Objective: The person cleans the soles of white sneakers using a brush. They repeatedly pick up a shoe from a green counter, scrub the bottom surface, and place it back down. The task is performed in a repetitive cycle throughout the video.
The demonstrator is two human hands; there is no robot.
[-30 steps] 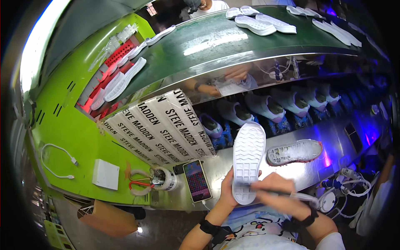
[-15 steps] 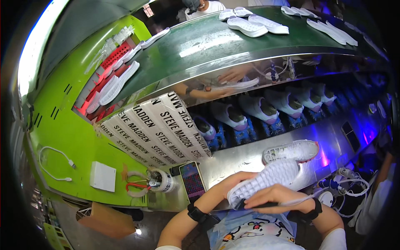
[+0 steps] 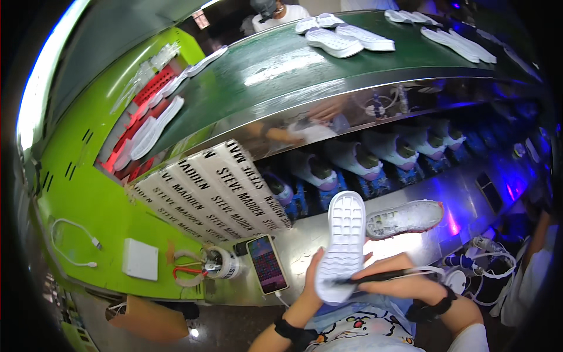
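Observation:
A white shoe sole point(image 3: 345, 234) is held up nearly upright, its face of square pockets and wavy ribs toward me. My left hand point(image 3: 312, 273) is closed on its lower left edge, with most of the fingers hidden behind it. Closed around a black pen-shaped tool point(image 3: 384, 276) with a pale tube at its back end, my right hand point(image 3: 394, 281) holds the tip at the sole's lower end. Whether the tip touches is blurred. Beside the raised sole, a second sole point(image 3: 404, 219), whitish with an orange-red rim, lies on the metal bench point(image 3: 296, 243).
Several shoe uppers point(image 3: 366, 161) stand in a row under the green conveyor belt point(image 3: 252, 97), which carries several soles point(image 3: 334, 42). Left of my hands are a phone point(image 3: 267, 264), a tape-wrapped cup point(image 3: 226, 262) and a printed cardboard panel point(image 3: 208, 193). Tangled cables point(image 3: 484, 264) hang at right.
The sole has swung from a slant toward the upper right to nearly upright. My left hand has shifted along its edge, and the black tool now meets the heel area at a flatter angle.

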